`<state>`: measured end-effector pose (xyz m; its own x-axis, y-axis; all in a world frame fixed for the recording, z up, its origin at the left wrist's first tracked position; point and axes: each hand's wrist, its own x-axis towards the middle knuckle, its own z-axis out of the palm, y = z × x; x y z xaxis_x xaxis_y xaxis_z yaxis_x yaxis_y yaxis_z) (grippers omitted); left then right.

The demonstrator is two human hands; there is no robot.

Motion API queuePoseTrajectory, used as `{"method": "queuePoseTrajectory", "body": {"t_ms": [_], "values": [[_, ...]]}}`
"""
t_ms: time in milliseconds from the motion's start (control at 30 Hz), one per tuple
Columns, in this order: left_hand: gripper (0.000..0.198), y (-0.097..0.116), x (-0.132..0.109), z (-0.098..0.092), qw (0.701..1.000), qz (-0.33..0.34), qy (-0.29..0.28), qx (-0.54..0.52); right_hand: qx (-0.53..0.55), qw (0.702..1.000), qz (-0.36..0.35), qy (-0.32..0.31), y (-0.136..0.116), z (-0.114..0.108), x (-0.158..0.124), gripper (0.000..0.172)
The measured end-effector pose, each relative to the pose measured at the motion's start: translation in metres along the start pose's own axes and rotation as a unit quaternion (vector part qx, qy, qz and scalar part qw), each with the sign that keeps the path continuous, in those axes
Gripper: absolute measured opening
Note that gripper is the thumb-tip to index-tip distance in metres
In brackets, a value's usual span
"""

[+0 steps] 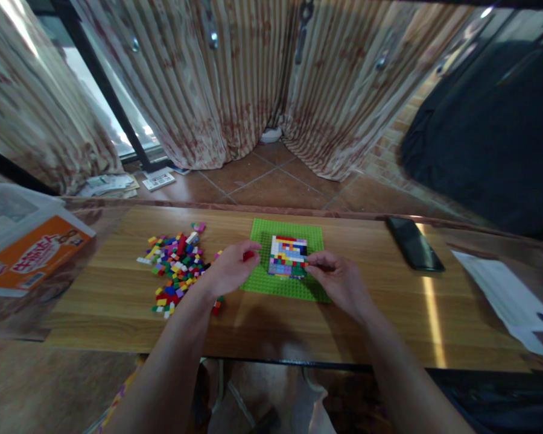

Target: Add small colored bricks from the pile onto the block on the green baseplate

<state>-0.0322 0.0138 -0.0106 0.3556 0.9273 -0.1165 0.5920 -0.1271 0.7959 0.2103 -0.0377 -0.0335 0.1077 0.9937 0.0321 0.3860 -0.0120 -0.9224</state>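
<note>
Precision mattered mid-frame: our left hand (231, 269) pinched a small red plastic brick (248, 255) beside the multicoloured brick mosaic (288, 253) on the flat green studded baseplate (286, 232), while our right hand (340, 278), fingers pinched shut, braced the mosaic's lower-right edge; we judged studs needed aligning before pressing.

Both bare forearms reach in from six o'clock and converge toward twelve. The left hand (230, 268) lies knuckles up, fingers curled, thumb pinched against fingertips that point to three o'clock. The right hand (339, 280), at its three o'clock, is likewise pinched, fingertips pointing toward ten o'clock.
</note>
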Motion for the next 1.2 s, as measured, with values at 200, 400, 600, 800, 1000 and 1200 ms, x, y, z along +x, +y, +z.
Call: {"method": "queuePoseTrajectory", "body": {"t_ms": [200, 400, 600, 800, 1000, 1200], "values": [[0.039, 0.0039, -0.0028, -0.0019, 1.000, 0.004, -0.005, 0.000, 0.015, 1.000, 0.003, 0.002, 0.0002, 0.0006, -0.0008, 0.017], [0.038, 0.0052, -0.0036, -0.0023, 1.000, 0.004, -0.008, -0.005, 0.040, 0.999, 0.017, 0.001, 0.0003, 0.0000, 0.0015, 0.019], [0.037, 0.0042, -0.0043, -0.0024, 1.000, 0.013, -0.013, -0.001, 0.067, 0.997, 0.025, -0.012, 0.0025, -0.0018, 0.0035, 0.020], [0.037, 0.0066, -0.0048, -0.0017, 1.000, 0.000, -0.022, 0.001, 0.064, 0.998, 0.020, -0.011, 0.0049, -0.0010, 0.0031, 0.017], [0.037, 0.0084, -0.0051, -0.0019, 0.999, -0.001, -0.031, 0.003, 0.057, 0.998, 0.021, 0.016, 0.0039, 0.0023, 0.0025, 0.015], [0.038, 0.0086, -0.0061, -0.0015, 1.000, 0.004, -0.030, 0.003, 0.025, 0.999, 0.006, 0.037, 0.0014, 0.0038, -0.0005, 0.016]]}}
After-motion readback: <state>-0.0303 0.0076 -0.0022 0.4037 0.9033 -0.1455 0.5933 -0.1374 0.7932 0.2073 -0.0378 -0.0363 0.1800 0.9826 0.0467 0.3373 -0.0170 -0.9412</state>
